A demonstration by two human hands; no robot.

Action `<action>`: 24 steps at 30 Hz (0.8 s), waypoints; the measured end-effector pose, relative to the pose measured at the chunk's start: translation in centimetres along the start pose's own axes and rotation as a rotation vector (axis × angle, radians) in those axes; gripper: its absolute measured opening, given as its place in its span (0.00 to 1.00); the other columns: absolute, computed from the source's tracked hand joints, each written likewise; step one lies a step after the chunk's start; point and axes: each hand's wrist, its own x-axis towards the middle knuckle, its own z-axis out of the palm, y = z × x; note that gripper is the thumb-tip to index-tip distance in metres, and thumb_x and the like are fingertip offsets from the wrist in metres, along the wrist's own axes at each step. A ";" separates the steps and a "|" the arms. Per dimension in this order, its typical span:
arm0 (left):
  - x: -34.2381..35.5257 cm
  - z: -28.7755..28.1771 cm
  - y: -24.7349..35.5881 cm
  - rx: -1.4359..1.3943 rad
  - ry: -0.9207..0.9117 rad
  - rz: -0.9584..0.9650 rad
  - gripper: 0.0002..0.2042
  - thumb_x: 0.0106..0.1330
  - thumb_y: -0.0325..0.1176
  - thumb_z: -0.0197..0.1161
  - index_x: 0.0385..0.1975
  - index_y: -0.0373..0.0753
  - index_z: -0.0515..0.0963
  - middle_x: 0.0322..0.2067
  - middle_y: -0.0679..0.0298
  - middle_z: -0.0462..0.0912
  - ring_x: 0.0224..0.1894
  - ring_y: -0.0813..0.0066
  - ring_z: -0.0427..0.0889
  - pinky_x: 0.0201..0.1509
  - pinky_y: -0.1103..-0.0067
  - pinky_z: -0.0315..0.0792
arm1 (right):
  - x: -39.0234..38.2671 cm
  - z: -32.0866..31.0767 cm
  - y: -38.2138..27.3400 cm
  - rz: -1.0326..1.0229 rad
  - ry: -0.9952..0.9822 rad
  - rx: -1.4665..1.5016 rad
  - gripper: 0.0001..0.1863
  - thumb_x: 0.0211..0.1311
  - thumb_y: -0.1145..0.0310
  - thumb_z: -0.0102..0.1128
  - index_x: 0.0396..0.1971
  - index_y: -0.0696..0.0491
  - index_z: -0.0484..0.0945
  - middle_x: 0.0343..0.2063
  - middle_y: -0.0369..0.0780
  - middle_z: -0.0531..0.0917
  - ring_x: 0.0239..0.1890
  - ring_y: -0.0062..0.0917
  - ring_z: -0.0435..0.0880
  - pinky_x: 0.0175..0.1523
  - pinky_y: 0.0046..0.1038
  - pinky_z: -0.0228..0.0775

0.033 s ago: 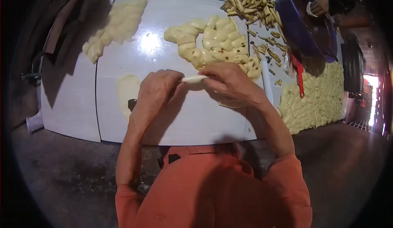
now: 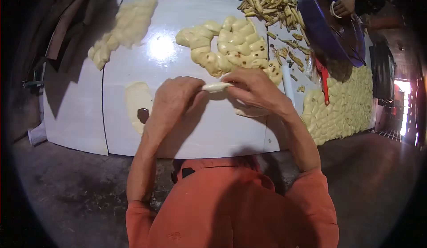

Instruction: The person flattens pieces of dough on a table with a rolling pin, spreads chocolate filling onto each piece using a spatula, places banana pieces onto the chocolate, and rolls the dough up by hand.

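One pale dough roll (image 2: 215, 87) spans the gap between the two hands, over the white table (image 2: 200, 134). Left hand (image 2: 174, 97) and right hand (image 2: 258, 88) each pinch an end, fingers curled closed on it. Near the left wrist lies a flat dough oval (image 2: 134, 96) bearing a dark dab (image 2: 143, 115). Beyond the hands sit clustered dough pieces (image 2: 238, 43); rightward, a white rod (image 2: 288, 85) and red tool (image 2: 325, 85).
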 end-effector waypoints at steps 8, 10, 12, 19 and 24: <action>2.5 7.8 4.8 -0.010 -0.165 0.124 0.13 0.63 0.35 0.71 0.47 0.43 0.85 0.39 0.63 0.86 0.43 0.62 0.85 0.46 0.67 0.75 | -9.7 -3.4 2.7 0.210 0.054 -0.091 0.14 0.66 0.70 0.62 0.48 0.59 0.84 0.36 0.46 0.85 0.39 0.42 0.86 0.47 0.38 0.77; 1.8 9.0 5.2 0.058 -0.172 0.169 0.14 0.63 0.36 0.71 0.47 0.44 0.85 0.43 0.66 0.85 0.47 0.65 0.84 0.49 0.68 0.74 | -11.2 -2.1 3.4 0.201 0.070 -0.114 0.15 0.66 0.68 0.63 0.50 0.58 0.84 0.39 0.45 0.84 0.44 0.42 0.84 0.50 0.39 0.76; 1.5 9.4 5.5 0.121 -0.134 0.187 0.12 0.65 0.37 0.68 0.46 0.43 0.83 0.45 0.66 0.81 0.49 0.68 0.79 0.51 0.69 0.70 | -12.1 -1.0 3.3 0.188 0.110 -0.155 0.19 0.65 0.66 0.65 0.53 0.58 0.82 0.44 0.45 0.82 0.48 0.42 0.82 0.54 0.39 0.74; 2.0 8.8 6.2 0.100 -0.310 0.174 0.17 0.62 0.37 0.71 0.50 0.44 0.82 0.43 0.65 0.83 0.47 0.64 0.82 0.49 0.68 0.73 | -13.5 1.3 6.7 -0.058 0.148 -0.329 0.21 0.59 0.64 0.70 0.52 0.52 0.79 0.41 0.41 0.79 0.44 0.39 0.81 0.51 0.40 0.73; 1.6 7.9 7.5 0.099 -0.316 0.136 0.21 0.57 0.33 0.71 0.53 0.46 0.83 0.41 0.63 0.86 0.43 0.61 0.84 0.49 0.67 0.75 | -13.9 -0.6 5.9 -0.049 0.102 -0.246 0.21 0.62 0.60 0.70 0.53 0.52 0.79 0.42 0.41 0.79 0.44 0.39 0.82 0.49 0.41 0.73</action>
